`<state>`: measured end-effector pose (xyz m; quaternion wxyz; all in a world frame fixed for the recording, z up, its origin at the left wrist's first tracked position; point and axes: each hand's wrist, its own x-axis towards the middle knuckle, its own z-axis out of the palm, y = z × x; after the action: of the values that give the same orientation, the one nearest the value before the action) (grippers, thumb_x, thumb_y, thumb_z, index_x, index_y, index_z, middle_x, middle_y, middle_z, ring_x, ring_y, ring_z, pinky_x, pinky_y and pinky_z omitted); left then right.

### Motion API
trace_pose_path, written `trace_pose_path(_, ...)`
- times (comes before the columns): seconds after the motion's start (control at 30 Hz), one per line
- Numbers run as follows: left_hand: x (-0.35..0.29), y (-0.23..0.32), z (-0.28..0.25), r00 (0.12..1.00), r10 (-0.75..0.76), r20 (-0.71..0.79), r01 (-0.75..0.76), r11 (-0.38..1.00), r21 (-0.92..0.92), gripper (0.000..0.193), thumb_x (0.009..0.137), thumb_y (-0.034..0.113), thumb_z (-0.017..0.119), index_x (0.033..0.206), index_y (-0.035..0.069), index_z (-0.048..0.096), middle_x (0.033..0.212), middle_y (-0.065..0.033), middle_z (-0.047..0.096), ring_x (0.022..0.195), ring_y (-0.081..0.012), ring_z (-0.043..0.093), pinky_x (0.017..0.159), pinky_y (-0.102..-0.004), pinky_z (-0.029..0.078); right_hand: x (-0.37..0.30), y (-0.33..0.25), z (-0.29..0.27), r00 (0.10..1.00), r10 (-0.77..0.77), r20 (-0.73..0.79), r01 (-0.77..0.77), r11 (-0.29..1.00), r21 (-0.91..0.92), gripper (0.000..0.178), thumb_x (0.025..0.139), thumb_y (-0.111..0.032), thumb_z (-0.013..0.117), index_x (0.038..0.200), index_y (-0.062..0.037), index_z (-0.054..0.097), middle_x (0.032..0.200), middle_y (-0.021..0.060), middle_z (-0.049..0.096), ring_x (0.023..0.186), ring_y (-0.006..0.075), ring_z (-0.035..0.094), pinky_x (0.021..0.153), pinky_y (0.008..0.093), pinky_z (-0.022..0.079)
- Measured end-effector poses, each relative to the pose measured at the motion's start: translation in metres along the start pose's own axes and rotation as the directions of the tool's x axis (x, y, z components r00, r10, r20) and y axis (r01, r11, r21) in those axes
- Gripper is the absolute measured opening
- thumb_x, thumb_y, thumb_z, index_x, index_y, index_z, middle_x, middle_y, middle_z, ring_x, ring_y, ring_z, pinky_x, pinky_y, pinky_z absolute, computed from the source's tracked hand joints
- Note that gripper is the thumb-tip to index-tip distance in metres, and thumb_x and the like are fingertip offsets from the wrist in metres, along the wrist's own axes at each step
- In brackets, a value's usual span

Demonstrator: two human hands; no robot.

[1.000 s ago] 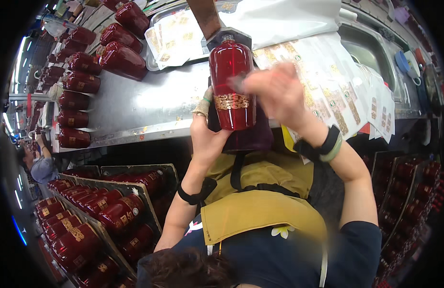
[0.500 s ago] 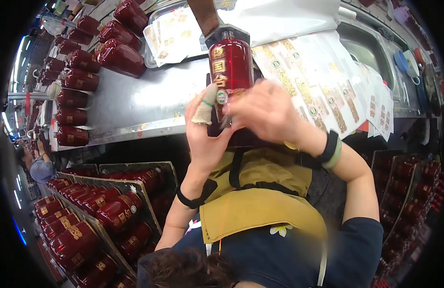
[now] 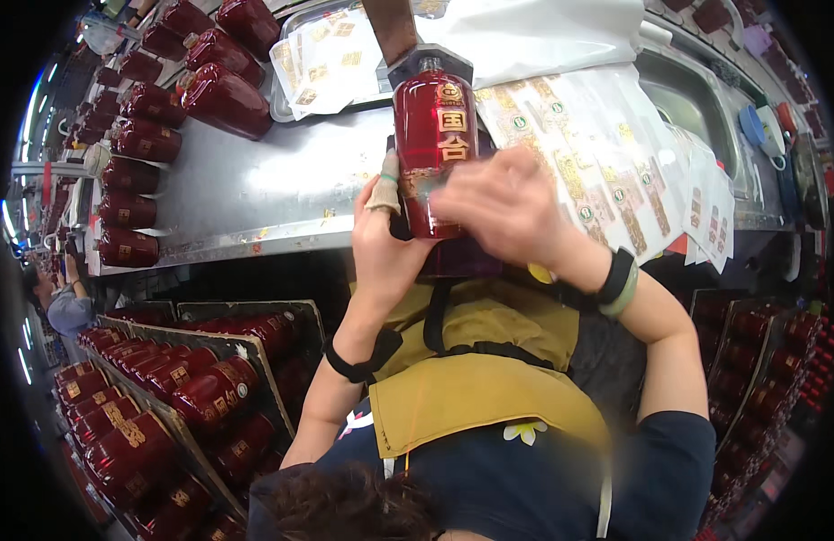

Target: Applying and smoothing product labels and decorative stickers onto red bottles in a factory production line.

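A dark red glass bottle with raised gold characters lies in front of me, its neck away from me against a dark angled rest. My left hand is closed around the bottle's lower left side, with cloth cots on its fingers and the thumb near the base. My right hand is over the lower right of the bottle, its fingers bent and smeared by motion; whether they hold anything is hidden. A gold patterned band shows partly on the bottle between my hands.
White sheets of gold stickers lie to the right, beside a metal sink. A tray with more sticker sheets is at the back. Red bottles stand on the left of the metal table. Crates of bottles flank me; a person is far left.
The bottle has turned about its length, so its gold characters have shifted to the right and the round emblem has gone from sight. My right hand has moved slightly over the lower bottle.
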<state>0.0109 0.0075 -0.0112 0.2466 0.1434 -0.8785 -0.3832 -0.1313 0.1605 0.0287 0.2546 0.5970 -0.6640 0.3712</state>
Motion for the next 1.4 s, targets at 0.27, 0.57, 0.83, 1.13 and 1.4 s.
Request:
trace_pose_path(0.27, -0.003, 0.003, 0.001, 0.998, -0.036, -0.048, 0.025, 0.977, -0.209, 0.088, 0.07, 0.004, 0.089, 0.149, -0.005, 0.051, 0.138, -0.0198, 0.065, 0.126, -0.0335, 0.062, 0.114, -0.0431, 0.041, 0.0, 0.014, 0.005, 0.99, 0.116, -0.085, -0.121, 0.991, -0.063, 0.016, 0.08, -0.015, 0.076, 0.095, -0.0195, 0.077, 0.088, -0.0025, 0.07, 0.081, 0.0156, 0.061, 0.074, 0.0326, 0.048)
trace_pose_path(0.57, -0.004, 0.01, -0.002, 0.986, 0.088, -0.14, -0.091, 0.996, -0.016, 0.081, 0.066, 0.008, 0.092, 0.14, -0.003, 0.062, 0.135, -0.0173, 0.068, 0.119, -0.0331, 0.063, 0.114, -0.0461, 0.039, -0.008, 0.016, 0.0, 0.986, 0.146, -0.083, -0.155, 0.981, -0.116, 0.018, 0.081, -0.011, 0.078, 0.098, -0.0168, 0.077, 0.092, -0.0062, 0.072, 0.079, 0.0174, 0.057, 0.074, 0.0329, 0.043)
trace_pose_path(0.83, -0.003, 0.01, -0.002, 0.981, 0.16, -0.112, -0.168, 0.984, -0.061, 0.106, 0.068, 0.005, 0.093, 0.157, -0.003, 0.037, 0.143, -0.0184, 0.06, 0.129, -0.0283, 0.06, 0.111, -0.0396, 0.045, 0.038, 0.019, 0.003, 0.963, 0.266, 0.035, -0.267, 0.964, 0.0, 0.021, 0.082, -0.02, 0.08, 0.099, -0.0134, 0.07, 0.087, 0.0025, 0.065, 0.076, 0.027, 0.062, 0.072, 0.0394, 0.047)
trace_pose_path(1.13, -0.003, -0.006, -0.005, 0.998, 0.067, -0.002, -0.067, 0.988, -0.142, 0.1, 0.07, 0.007, 0.092, 0.154, -0.007, 0.039, 0.145, -0.023, 0.059, 0.131, -0.0374, 0.059, 0.111, -0.0427, 0.045, 0.01, 0.009, 0.003, 0.98, -0.17, 0.105, 0.157, 0.979, 0.129, 0.017, 0.08, -0.017, 0.083, 0.095, -0.0208, 0.078, 0.094, -0.0034, 0.07, 0.083, 0.0162, 0.062, 0.082, 0.0324, 0.046)
trace_pose_path(1.4, -0.002, -0.022, -0.007, 0.991, 0.035, 0.128, -0.014, 0.987, -0.163, 0.088, 0.074, 0.008, 0.085, 0.151, -0.008, 0.046, 0.147, -0.0237, 0.058, 0.132, -0.0381, 0.056, 0.118, -0.0456, 0.036, 0.005, 0.052, 0.01, 0.999, 0.001, -0.046, -0.002, 1.0, -0.017, 0.016, 0.083, -0.012, 0.076, 0.097, -0.0176, 0.075, 0.094, -0.0017, 0.071, 0.08, 0.0186, 0.062, 0.08, 0.0336, 0.05)
